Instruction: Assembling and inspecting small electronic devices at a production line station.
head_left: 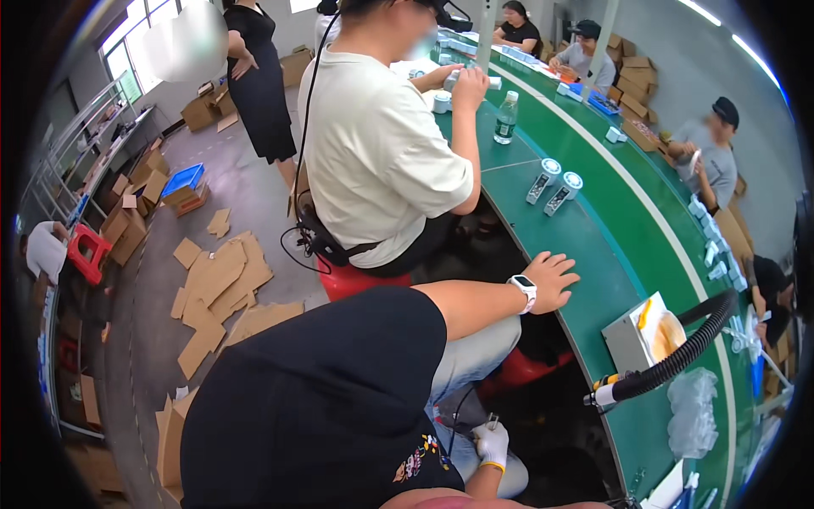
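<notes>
While the left hand rested, fingers spread, at the green bench, the right hand pinched a small metallic piece.

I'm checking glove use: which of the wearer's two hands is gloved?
The right hand, low beside the jeans, wears a white glove; the left hand is bare, with a white watch.
</notes>
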The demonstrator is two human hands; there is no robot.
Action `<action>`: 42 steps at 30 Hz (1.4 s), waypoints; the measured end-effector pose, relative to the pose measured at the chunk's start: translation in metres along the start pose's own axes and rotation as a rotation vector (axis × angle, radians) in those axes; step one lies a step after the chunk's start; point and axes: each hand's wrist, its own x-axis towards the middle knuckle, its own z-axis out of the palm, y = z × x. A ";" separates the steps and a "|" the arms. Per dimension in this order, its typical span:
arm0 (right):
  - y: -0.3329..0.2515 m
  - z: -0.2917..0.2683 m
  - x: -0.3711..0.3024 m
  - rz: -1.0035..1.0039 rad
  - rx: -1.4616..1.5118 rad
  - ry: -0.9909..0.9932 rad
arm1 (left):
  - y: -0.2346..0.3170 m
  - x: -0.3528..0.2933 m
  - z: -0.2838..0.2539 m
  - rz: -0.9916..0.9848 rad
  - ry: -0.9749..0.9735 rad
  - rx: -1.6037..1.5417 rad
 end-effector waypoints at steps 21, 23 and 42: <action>-0.115 0.009 -0.114 0.245 -0.620 0.140 | -0.009 -0.001 -0.001 -0.066 -0.168 -0.070; -0.117 0.011 -0.117 0.201 -0.412 0.336 | -0.002 0.002 0.000 -0.041 -0.145 -0.087; -0.090 -0.032 -0.088 0.198 -0.419 0.765 | -0.036 0.052 0.000 -0.166 -0.399 -0.265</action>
